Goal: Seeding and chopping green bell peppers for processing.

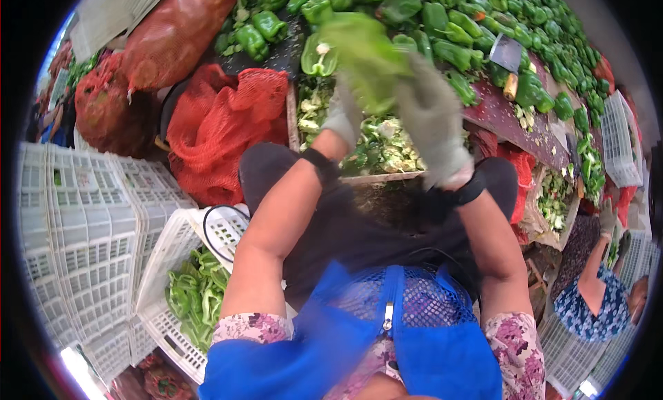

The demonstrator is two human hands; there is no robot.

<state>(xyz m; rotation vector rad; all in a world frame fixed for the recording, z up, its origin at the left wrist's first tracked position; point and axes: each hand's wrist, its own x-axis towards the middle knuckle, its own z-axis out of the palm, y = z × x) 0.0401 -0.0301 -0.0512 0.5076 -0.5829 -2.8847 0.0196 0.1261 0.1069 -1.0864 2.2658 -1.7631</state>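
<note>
Both my hands wear pale work gloves, raised over a tray point(384, 178) filled with pepper cores and scraps. My right hand point(432, 110) is blurred by motion beside a blurred green pepper piece point(365, 58); whether its fingers grip it I cannot tell. My left hand point(344, 112) is on the left of that piece, its fingers partly hidden and blurred. A halved green pepper point(317, 57) with its pale core showing lies just beyond my left hand. Further right, a cleaver point(506, 53) with a wooden handle rests among whole green peppers point(458, 53).
A white plastic crate point(171, 322) with cut peppers point(199, 296) stands at my left, beside stacked crates point(88, 234). Red mesh sacks point(222, 125) lie left of the tray. A pepper heap point(538, 27) spreads ahead and right. A co-worker point(593, 296) is at the far right.
</note>
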